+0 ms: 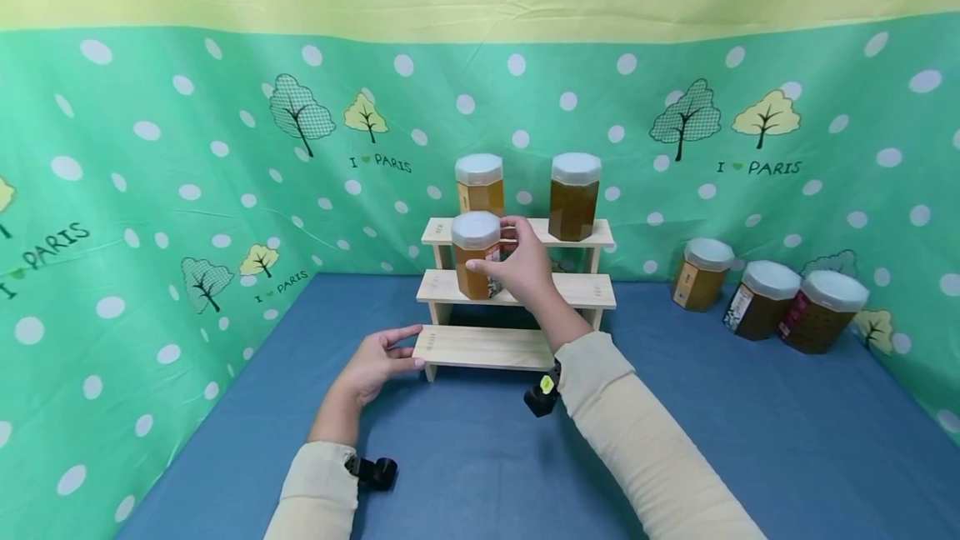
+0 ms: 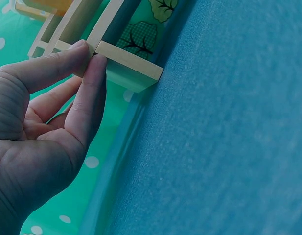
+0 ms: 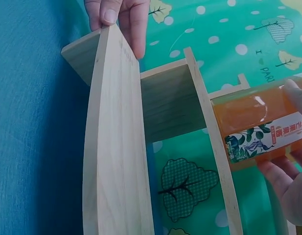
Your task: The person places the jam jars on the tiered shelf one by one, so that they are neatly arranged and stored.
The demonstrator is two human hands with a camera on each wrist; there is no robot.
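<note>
A three-step wooden display stand [image 1: 483, 346] stands on the blue cloth. My left hand [image 1: 377, 365] pinches the left end of its lowest board between thumb and fingers; the left wrist view shows this hand [image 2: 53, 107] at the board's corner. On the left part of the middle step is a white-lidded jar of orange jam [image 1: 472, 261], its base at the board. My right hand [image 1: 522, 263] grips that jar from the right side, and the right wrist view shows the jar's printed label [image 3: 268, 137]. Part of the jar is hidden behind the fingers.
On the top step stand an amber jar [image 1: 487, 190] at left and a darker brown jar [image 1: 574, 198] at right. To the right on the cloth are a golden jar [image 1: 701, 277] and two dark jars [image 1: 759, 302]. A green dotted curtain [image 1: 225, 148] hangs behind and at the sides.
</note>
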